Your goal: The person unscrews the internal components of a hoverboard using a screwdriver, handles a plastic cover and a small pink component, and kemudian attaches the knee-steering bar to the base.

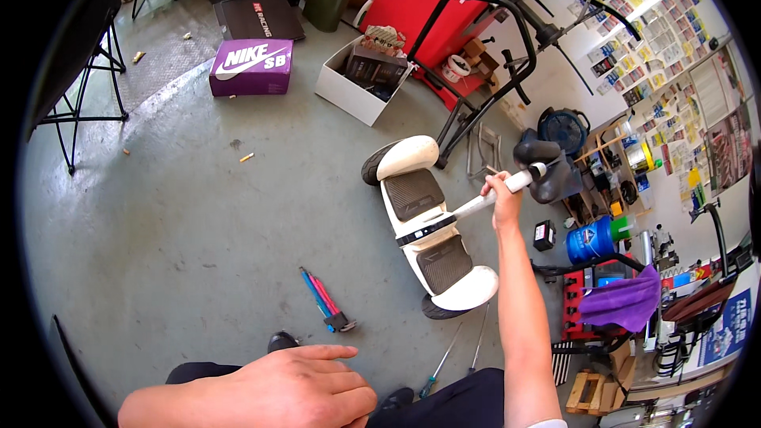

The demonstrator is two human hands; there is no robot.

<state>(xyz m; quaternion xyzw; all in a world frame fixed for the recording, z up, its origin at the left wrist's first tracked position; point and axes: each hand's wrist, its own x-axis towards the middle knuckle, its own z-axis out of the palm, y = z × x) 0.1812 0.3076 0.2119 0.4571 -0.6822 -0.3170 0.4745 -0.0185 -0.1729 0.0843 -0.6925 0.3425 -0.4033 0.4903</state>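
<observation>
A white self-balancing scooter (pixel 410 235) with black ribbed foot pads and dark wheels rests on the floor ahead. My right hand (pixel 505 202) is wrapped round its white steering bar (pixel 472 206), near the padded dark upper end. In front of my lap hovers my left hand (pixel 305 388), back side up, with loosely extended fingers and nothing seen in it. Beyond that hand lies a set of coloured hex keys (pixel 323 297) in a dark holder. Two long thin screwdrivers (pixel 438 366) lie on the floor between my left hand and right forearm.
A purple shoebox (pixel 251 68) and an open white box (pixel 346 85) stand farther off. Behind them are a red cabinet (pixel 412 4) and a black tubular frame (pixel 507 71). Along the right sit a blue container (pixel 589 242) and a purple cloth (pixel 622 301). Folding chair legs (pixel 75 123) stand left.
</observation>
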